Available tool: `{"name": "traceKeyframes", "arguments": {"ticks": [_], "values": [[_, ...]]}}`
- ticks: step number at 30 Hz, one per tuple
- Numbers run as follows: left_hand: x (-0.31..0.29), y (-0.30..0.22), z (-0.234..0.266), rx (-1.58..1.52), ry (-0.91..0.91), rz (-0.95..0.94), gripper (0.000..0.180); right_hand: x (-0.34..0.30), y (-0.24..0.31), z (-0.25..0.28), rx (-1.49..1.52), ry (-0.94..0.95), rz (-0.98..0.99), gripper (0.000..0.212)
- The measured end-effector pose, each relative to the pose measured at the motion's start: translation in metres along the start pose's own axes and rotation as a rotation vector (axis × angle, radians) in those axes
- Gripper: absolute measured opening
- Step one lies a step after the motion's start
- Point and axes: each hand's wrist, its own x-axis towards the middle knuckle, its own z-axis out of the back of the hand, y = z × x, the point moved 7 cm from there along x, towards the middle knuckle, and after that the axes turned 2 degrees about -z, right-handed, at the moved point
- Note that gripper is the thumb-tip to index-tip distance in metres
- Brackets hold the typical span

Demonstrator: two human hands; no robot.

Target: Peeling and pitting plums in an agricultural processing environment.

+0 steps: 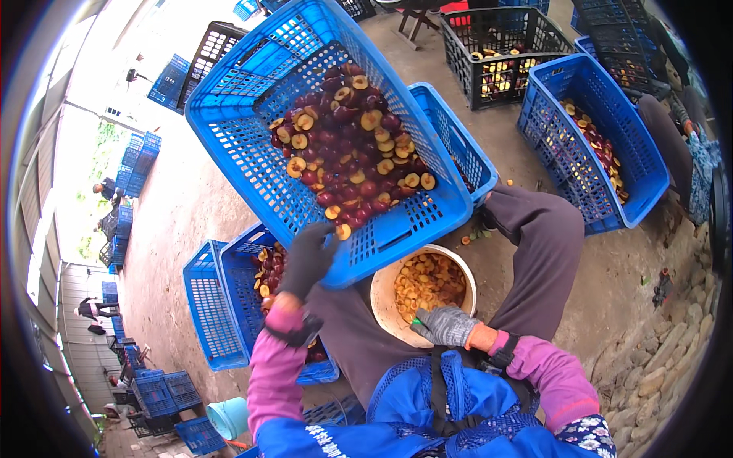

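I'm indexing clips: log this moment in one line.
left hand: at nearest blue crate edge; right hand: holding green object; white bucket: yellowish pieces

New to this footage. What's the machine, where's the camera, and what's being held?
There's no machine: these are a person's own two gloved hands. The only picture comes from a camera worn on the head, looking down, so its left is the wearer's left. The fisheye lens bends straight edges toward the rim.

The left hand, in a dark glove, is at the near edge of a large blue crate holding red-skinned fruit, some cut to show yellow flesh. Whether it grips the crate isn't clear.

The right hand, in a grey glove, holds a small green thing, mostly hidden, over the near rim of a white bucket of yellow fruit pieces. More fruit-filled crates stand around on the ground.
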Motion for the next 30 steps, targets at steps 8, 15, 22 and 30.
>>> {"name": "traceKeyframes", "arguments": {"ticks": [8,15,22,30], "values": [[0.065,0.148,-0.151,0.76,0.587,0.453,0.032,0.005,-0.014,0.004,0.08,0.076,-0.126,0.035],[0.071,0.166,-0.16,0.655,0.569,0.395,0.032,0.008,-0.019,0.006,0.132,0.048,-0.18,0.035],[0.049,0.092,-0.115,-0.475,0.376,-0.027,0.037,0.009,-0.052,0.0,-0.149,-0.409,0.041,0.035],[-0.061,-0.081,-0.076,-0.928,-0.193,-0.207,0.04,-0.025,0.045,0.088,-0.386,-0.59,0.192,0.022]]}}
